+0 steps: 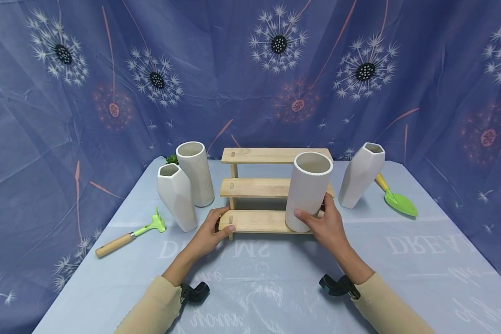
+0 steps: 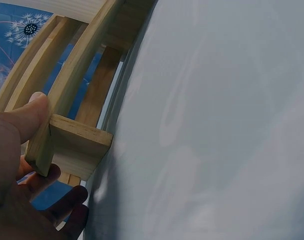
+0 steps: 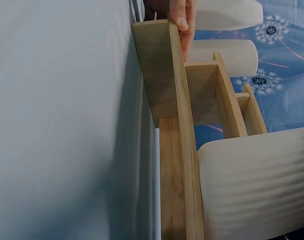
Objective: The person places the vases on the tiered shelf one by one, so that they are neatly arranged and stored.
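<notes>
A three-step wooden stand [image 1: 256, 221] is in the middle of the table. My left hand [image 1: 208, 235] pinches the left end of its lowest board, thumb on top and fingers beneath, as the left wrist view shows. At the board's right end, my right hand [image 1: 329, 226] grips a white ribbed cylindrical vase [image 1: 310, 185] low on its side. The vase stands upright, open end up, and its base meets the lowest board [image 3: 184, 165] in the right wrist view. My right-hand fingers are partly hidden behind the vase.
To the left are a faceted white vase [image 1: 176, 197], another ribbed vase [image 1: 198, 176], a green plant [image 1: 172, 159] and a small green rake [image 1: 129, 236]. On the right, a second faceted vase [image 1: 361, 176] stands beside a green trowel [image 1: 398, 203]. A blue curtain [image 1: 234, 69] hangs behind.
</notes>
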The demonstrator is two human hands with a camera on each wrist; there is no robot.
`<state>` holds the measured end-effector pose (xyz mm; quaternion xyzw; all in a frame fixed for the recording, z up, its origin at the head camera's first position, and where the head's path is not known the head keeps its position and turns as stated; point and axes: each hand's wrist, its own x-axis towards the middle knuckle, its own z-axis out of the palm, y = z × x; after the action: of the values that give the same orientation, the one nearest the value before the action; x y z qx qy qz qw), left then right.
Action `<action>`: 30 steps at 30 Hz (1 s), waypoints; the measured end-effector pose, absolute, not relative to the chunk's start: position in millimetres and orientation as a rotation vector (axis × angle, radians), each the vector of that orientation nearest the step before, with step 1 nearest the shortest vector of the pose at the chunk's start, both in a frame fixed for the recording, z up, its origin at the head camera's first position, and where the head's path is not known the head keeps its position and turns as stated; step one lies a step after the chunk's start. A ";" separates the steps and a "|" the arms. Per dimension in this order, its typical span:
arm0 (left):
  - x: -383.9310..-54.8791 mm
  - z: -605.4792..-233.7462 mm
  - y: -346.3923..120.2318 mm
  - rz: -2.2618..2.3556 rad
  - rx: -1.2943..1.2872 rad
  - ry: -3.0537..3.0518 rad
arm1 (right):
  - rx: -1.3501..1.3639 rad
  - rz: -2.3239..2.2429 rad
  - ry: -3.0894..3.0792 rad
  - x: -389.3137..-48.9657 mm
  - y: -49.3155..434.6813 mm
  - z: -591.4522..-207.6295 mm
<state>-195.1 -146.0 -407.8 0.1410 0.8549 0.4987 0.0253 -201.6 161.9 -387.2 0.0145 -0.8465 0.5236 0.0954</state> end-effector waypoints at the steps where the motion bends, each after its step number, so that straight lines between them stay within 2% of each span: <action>1: -194.4 -406.7 -145.8 1.541 0.435 2.643 | 0.040 1.552 -2.513 -201.1 162.7 -387.3; 24: -192.8 -404.1 -145.1 1.525 0.415 2.662 | 0.164 1.376 -2.495 -196.5 201.6 -408.2; 30: -209.5 -433.1 -151.1 1.530 0.412 2.675 | 0.200 1.311 -2.484 -196.9 209.7 -413.4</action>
<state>-209.5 -151.1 -433.1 0.1324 0.8603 0.4920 0.0164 -196.9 209.7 -413.4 0.0703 -0.8706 0.4593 0.1620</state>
